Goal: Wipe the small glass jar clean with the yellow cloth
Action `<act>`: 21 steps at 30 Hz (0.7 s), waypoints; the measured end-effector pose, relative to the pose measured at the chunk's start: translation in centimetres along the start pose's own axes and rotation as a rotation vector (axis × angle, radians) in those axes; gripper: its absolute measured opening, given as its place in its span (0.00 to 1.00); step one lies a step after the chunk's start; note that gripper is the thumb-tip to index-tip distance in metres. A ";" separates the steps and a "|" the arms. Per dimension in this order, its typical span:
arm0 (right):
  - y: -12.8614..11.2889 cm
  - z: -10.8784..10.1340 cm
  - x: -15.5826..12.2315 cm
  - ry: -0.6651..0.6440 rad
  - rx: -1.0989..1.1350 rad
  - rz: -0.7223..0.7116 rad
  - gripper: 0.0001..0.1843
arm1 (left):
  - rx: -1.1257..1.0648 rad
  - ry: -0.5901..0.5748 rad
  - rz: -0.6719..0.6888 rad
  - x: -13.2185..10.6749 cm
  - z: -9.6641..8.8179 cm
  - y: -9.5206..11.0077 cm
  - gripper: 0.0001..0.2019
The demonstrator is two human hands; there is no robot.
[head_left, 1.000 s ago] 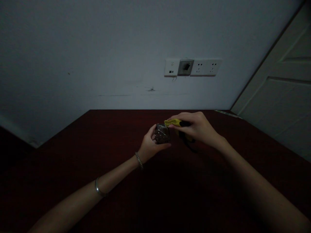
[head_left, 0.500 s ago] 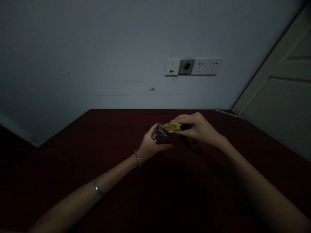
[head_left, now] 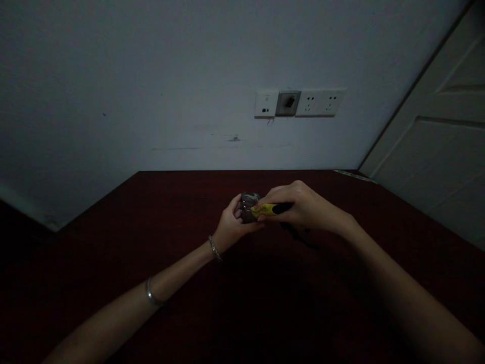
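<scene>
In the head view, my left hand (head_left: 231,225) wraps round a small, dark, shiny, rounded object (head_left: 248,201) that looks like a glass or clear-wrapped piece; the dim light hides its exact kind. My right hand (head_left: 293,202) pinches a yellow and black cloth-like piece (head_left: 265,209). The yellow end presses against the right side of the shiny object, between both hands. Below my right palm hangs a dark loose strip (head_left: 301,236), barely visible in shadow. Both hands are above the dark red table.
The dark red table (head_left: 182,197) runs up to a pale wall (head_left: 182,71). A row of sockets and switches (head_left: 299,103) is set in that wall. At the right stands a panelled door (head_left: 447,146), and a thin pale strip (head_left: 354,176) lies by the table's far right edge.
My right hand has slid slightly left and down, bringing the yellow piece lower on the shiny object. My left hand keeps its hold, with the object slightly turned. The view has shifted a little.
</scene>
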State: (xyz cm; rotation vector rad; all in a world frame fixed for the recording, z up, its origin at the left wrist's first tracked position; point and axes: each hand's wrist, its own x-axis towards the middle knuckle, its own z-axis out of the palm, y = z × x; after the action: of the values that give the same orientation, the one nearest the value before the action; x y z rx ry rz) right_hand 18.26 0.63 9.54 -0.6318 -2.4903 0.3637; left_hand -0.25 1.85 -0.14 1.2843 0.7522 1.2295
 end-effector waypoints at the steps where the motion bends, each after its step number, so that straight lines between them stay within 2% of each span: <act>1: -0.1 -0.1 0.0 -0.009 0.007 0.002 0.08 | -0.001 -0.003 0.003 0.0 0.0 0.0 0.38; 4: -0.2 -0.6 -0.1 0.002 0.005 0.031 0.09 | -0.011 -0.009 -0.019 0.0 0.2 0.1 0.40; 8: 0.3 -1.1 -0.2 0.126 -0.095 0.069 0.11 | -0.016 -0.001 -0.064 -0.3 0.6 -0.1 0.47; 11: 1.0 -0.7 -0.2 0.180 -0.156 0.073 0.11 | 0.006 -0.028 -0.067 -0.7 0.9 -0.1 0.48; 16: 1.5 0.1 -0.1 0.165 -0.144 0.027 0.11 | -0.004 -0.058 -0.026 -1.0 1.0 0.1 0.45; 21: 0.7 -0.2 -0.2 0.082 -0.119 -0.027 0.09 | -0.026 -0.007 -0.034 -0.5 0.9 0.0 0.43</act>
State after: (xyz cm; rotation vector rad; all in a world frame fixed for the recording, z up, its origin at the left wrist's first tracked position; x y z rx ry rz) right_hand 18.74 1.19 9.33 -0.6467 -2.4527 0.1775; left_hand 0.45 1.09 -0.03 1.2493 0.7480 1.2032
